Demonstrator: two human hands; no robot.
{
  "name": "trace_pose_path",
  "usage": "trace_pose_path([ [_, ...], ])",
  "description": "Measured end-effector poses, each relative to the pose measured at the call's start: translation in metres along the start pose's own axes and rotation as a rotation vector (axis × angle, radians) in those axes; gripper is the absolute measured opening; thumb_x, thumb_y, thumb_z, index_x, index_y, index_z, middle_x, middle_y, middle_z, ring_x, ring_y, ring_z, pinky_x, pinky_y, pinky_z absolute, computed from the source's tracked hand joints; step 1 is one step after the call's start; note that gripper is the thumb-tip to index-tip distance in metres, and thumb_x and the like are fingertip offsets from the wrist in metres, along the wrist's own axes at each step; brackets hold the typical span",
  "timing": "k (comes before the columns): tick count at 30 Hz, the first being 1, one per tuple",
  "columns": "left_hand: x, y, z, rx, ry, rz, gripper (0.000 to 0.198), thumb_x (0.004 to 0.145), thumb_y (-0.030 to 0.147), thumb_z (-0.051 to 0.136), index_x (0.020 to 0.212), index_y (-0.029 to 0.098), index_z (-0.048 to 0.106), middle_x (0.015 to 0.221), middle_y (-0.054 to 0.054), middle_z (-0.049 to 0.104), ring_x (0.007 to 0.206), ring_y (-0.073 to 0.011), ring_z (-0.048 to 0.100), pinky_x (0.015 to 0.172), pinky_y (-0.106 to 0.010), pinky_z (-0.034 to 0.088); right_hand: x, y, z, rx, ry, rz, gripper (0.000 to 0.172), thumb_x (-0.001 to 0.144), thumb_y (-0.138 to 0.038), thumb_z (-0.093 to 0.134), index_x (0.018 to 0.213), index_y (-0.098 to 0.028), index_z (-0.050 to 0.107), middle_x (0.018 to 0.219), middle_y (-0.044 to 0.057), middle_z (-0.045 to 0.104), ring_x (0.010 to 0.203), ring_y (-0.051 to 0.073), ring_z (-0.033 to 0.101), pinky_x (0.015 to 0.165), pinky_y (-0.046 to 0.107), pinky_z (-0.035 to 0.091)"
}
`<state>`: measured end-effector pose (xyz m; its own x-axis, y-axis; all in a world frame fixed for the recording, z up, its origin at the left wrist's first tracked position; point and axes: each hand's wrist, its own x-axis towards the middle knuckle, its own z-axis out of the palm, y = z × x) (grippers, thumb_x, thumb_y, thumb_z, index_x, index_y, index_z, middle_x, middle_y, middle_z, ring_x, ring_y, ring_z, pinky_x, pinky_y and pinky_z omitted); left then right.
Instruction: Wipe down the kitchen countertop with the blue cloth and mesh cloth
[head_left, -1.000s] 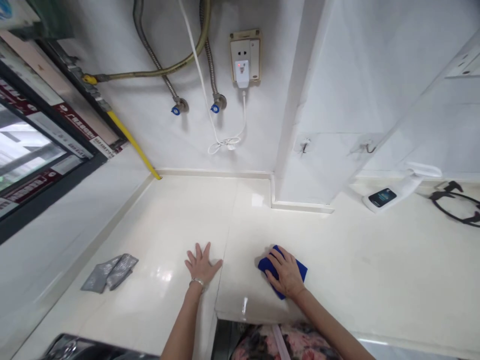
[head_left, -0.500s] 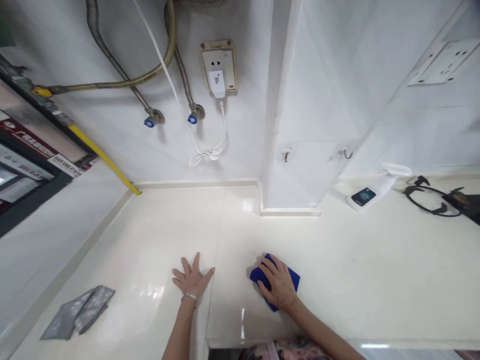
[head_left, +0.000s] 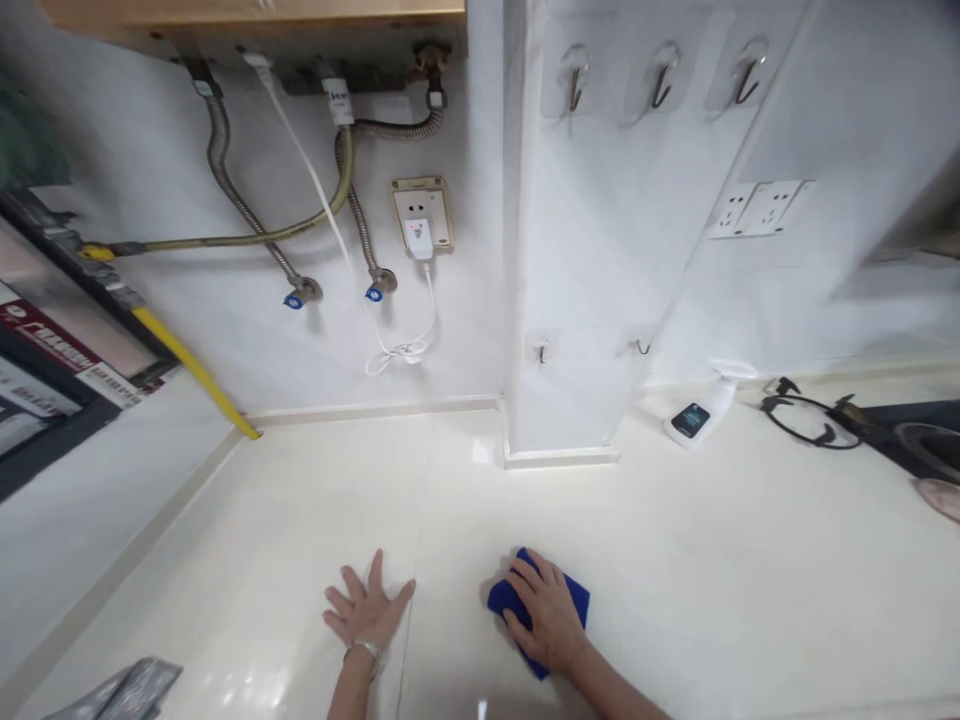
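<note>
My right hand [head_left: 547,618] presses on a folded blue cloth [head_left: 576,598] on the white countertop [head_left: 720,600], its fingers curled over the cloth's left part. To the left, my left hand [head_left: 366,610] lies flat on the counter with fingers spread and nothing in it. A bracelet [head_left: 363,647] circles the left wrist. Near the lower left edge lies a folded grey plastic-looking item [head_left: 139,688], partly cut off by the frame.
A white spray bottle [head_left: 697,410] lies beside the wall, near a black pot-support ring [head_left: 814,425]. A wall pillar [head_left: 570,400] juts out behind the cloth. A yellow pipe [head_left: 199,372] meets the counter at left. Hoses and a plugged socket [head_left: 424,215] are above.
My view has tilted upward, bringing a boiler's underside and more hooks into sight. Both hands stay in nearly the same places on the counter, the right one still on the cloth.
</note>
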<state>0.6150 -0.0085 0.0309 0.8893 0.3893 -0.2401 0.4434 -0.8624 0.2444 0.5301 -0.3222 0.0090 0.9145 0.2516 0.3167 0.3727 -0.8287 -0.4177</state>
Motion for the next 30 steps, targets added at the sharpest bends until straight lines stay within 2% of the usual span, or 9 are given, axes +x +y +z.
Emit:
trace_pose_path([
  [9,0.008,-0.006,0.012,0.050,0.052,0.028,0.089,0.081,0.069,0.042,0.158,0.025,0.031,0.172,-0.021,0.005,0.155,-0.0530,-0.001,0.123,-0.067,0.004,0.002,-0.002,-0.002,0.058,-0.057,0.057,0.051,0.089,-0.039,0.061,0.138,-0.028,0.056,0.149,0.008,0.055,0.143,0.038,0.038,0.116,0.060,0.033],
  [18,0.018,-0.011,0.024,0.045,0.105,0.061,0.098,0.075,0.079,0.033,0.157,0.025,0.033,0.171,-0.023,0.006,0.153,-0.0568,0.002,0.120,-0.069,0.003,0.007,-0.008,-0.007,0.105,-0.035,0.100,0.050,0.088,-0.043,0.062,0.136,-0.030,0.057,0.148,0.006,0.056,0.143,0.038,0.038,0.118,0.060,0.029],
  [22,0.032,-0.016,0.024,0.039,0.127,0.072,0.103,0.071,0.084,0.032,0.155,0.024,0.038,0.171,-0.023,0.011,0.152,-0.0589,0.009,0.119,-0.071,0.009,0.008,-0.009,-0.008,0.115,-0.030,0.101,0.050,0.087,-0.044,0.064,0.135,-0.031,0.057,0.147,0.005,0.056,0.142,0.038,0.039,0.117,0.061,0.031],
  [26,0.049,-0.001,0.011,0.055,0.106,0.137,0.095,0.079,0.073,0.023,0.153,0.016,0.040,0.167,-0.026,0.020,0.155,-0.0495,0.014,0.124,-0.062,0.010,0.009,-0.010,-0.005,0.091,-0.009,0.099,0.052,0.087,-0.046,0.064,0.136,-0.029,0.057,0.147,0.007,0.056,0.142,0.039,0.040,0.117,0.062,0.031],
  [30,0.049,0.026,0.005,0.019,0.162,0.159,0.087,0.086,0.063,0.013,0.155,0.015,0.036,0.170,-0.023,0.015,0.157,-0.0438,0.009,0.125,-0.062,0.005,0.005,-0.002,-0.002,0.045,-0.001,0.070,0.055,0.087,-0.047,0.063,0.139,-0.030,0.055,0.149,0.006,0.055,0.143,0.038,0.039,0.117,0.061,0.032],
])
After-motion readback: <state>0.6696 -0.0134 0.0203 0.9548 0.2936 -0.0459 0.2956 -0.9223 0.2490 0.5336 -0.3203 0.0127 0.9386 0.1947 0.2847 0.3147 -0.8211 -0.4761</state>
